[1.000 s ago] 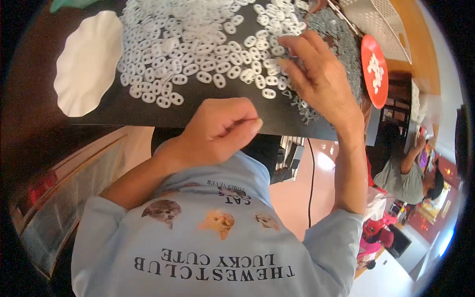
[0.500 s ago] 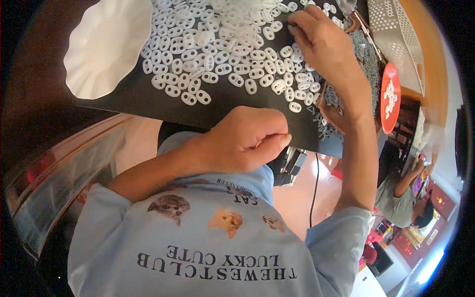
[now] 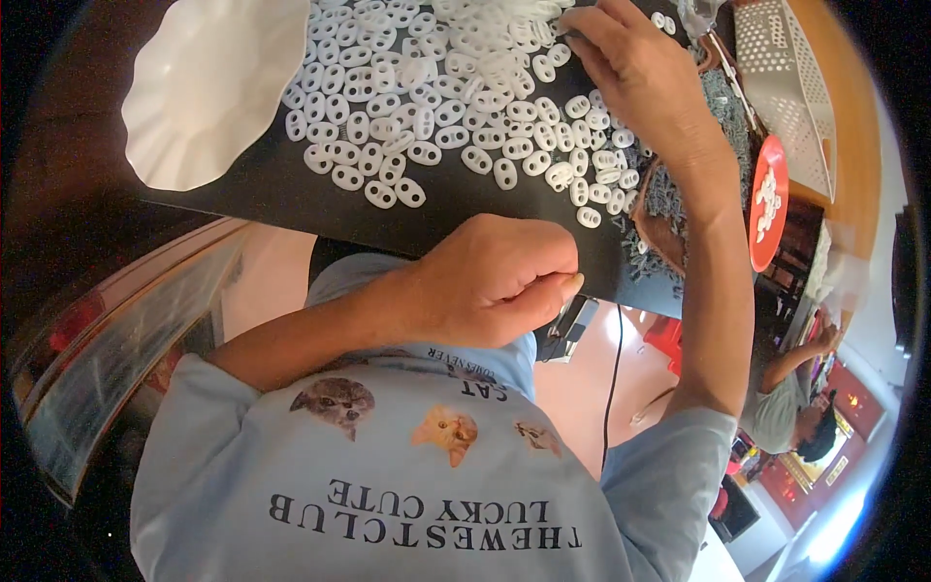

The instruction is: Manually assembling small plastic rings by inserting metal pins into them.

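Note:
Several small white oval two-hole pieces (image 3: pixel 436 107) lie spread over a black table (image 3: pixel 281 189). My right hand (image 3: pixel 650 82) reaches across them to the thick heap at the far edge, its fingertips among the pieces; whether it grips one is hidden. My left hand (image 3: pixel 499 281) is a closed fist at the table's near edge, thumb pressed against the forefinger, with nothing visible in it. Below it is my light blue shirt with cat pictures.
A white scalloped plate (image 3: pixel 208 87) sits on the table's left side. On the right are a brown basket of grey bits (image 3: pixel 669 209), a red round dish with white pieces (image 3: pixel 766 199) and a white perforated tray (image 3: pixel 786 87). Another person (image 3: pixel 795 412) works at lower right.
My right hand has slid farther up the table into the heap of white pieces. My left fist has stayed by the near edge. The view has shifted, so the table sits lower.

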